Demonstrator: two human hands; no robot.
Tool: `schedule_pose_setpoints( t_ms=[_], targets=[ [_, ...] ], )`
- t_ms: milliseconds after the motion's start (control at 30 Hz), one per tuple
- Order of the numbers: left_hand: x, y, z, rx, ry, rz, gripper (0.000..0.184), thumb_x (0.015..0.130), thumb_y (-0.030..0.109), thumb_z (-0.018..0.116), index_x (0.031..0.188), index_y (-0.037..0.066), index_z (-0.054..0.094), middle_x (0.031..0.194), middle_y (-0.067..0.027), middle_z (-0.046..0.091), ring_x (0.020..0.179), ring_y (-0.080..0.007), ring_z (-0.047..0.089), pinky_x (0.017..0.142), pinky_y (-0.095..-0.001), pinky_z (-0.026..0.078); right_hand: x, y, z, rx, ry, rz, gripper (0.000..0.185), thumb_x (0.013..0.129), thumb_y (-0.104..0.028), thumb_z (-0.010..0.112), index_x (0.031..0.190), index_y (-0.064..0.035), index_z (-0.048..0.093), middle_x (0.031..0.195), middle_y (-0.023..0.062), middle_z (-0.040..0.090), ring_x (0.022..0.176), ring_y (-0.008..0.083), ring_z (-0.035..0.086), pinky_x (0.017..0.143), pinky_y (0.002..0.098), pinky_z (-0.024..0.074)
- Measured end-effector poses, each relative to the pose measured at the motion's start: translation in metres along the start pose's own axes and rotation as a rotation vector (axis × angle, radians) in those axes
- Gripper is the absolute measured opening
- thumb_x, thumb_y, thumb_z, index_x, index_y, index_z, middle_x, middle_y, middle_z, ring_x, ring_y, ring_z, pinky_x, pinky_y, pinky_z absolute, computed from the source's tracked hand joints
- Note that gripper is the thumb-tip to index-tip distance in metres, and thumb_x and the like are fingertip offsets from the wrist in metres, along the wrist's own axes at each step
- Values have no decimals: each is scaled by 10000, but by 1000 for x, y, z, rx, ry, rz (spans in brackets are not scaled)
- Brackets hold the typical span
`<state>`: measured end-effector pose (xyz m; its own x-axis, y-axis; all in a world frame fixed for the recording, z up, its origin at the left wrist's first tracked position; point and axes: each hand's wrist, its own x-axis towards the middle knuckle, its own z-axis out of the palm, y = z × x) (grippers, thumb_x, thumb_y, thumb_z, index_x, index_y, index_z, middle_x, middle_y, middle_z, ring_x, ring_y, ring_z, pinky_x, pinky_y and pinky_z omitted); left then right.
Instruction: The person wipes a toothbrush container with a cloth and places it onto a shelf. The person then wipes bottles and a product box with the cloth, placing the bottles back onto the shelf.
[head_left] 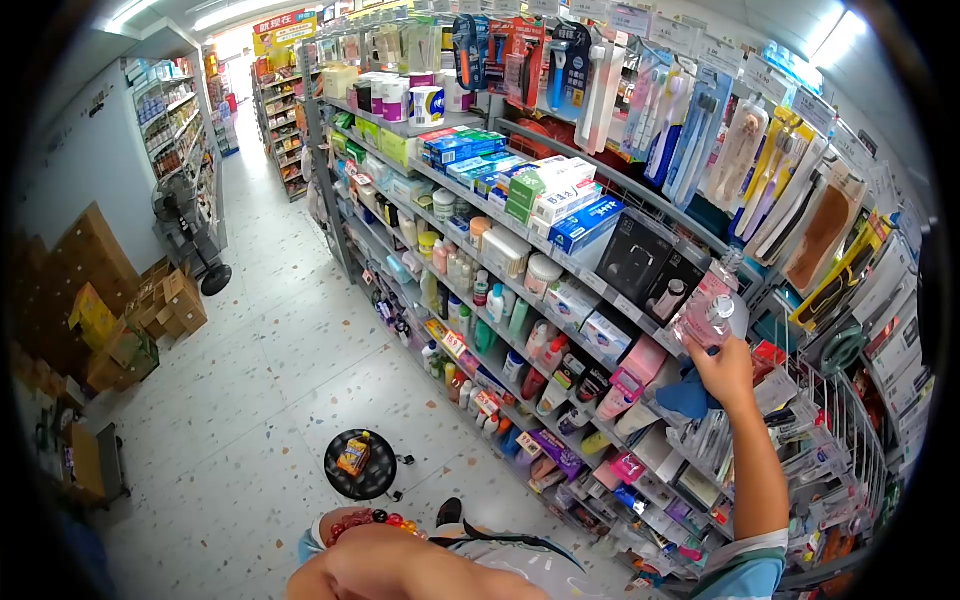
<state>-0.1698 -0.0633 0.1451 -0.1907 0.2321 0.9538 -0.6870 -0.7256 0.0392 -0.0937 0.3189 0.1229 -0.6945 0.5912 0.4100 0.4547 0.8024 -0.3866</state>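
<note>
My right hand [724,372] reaches to the right end of the upper shelf, its fingers closed around a clear plastic bottle [706,318] with a transparent cap. Below the palm is a bunched dark blue cloth [687,398]; whether my fingers also grip it I cannot tell. Black boxes [640,250] stand just left of the bottle. My left arm bends across the bottom of the view near a string of coloured beads [375,517], and its hand is hidden.
Packed shelves [480,235] run along the right, with toothbrushes [690,130] hanging above. A round black stool [360,480] on the floor carries an orange-labelled bottle [355,455]. Cardboard boxes [170,303] and a standing fan [180,225] are at the left of the aisle.
</note>
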Motion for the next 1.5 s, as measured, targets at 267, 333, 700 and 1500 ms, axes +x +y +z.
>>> schedule_pose_setpoints(
  t_ms=[267,333,700,1500],
  targets=[
    [16,10,-19,604,180,-358,81,972,83,586,990,20,538,1030,-173,623,903,-247,570,752,-394,446,-36,-12,-17,368,184,-54,348,865,-170,777,1152,9,691,1081,134,729,986,229,693,901,359,516],
    [-16,3,-36,767,230,-435,225,992,106,614,781,71,544,954,-74,589,788,-134,494,629,-295,374,-59,-16,-19,339,236,-159,345,876,-112,767,1167,38,658,1075,118,712,1003,202,676,909,339,518],
    [-127,-31,-75,497,958,-1053,564,1125,434,306,644,139,317,582,80,289,507,-50,232,481,-240,236,-230,7,38,1116,-425,449,806,899,-22,716,1554,-30,247,1405,77,529,1195,232,583,1073,375,438],
    [-158,-99,-88,-148,1104,-1238,910,990,749,194,1504,18,364,1239,-138,620,1060,-319,689,957,-453,557,-347,-34,20,1418,-389,716,499,1006,-258,602,1416,-5,472,1371,115,554,1273,205,505,1110,366,358]
  ],
)
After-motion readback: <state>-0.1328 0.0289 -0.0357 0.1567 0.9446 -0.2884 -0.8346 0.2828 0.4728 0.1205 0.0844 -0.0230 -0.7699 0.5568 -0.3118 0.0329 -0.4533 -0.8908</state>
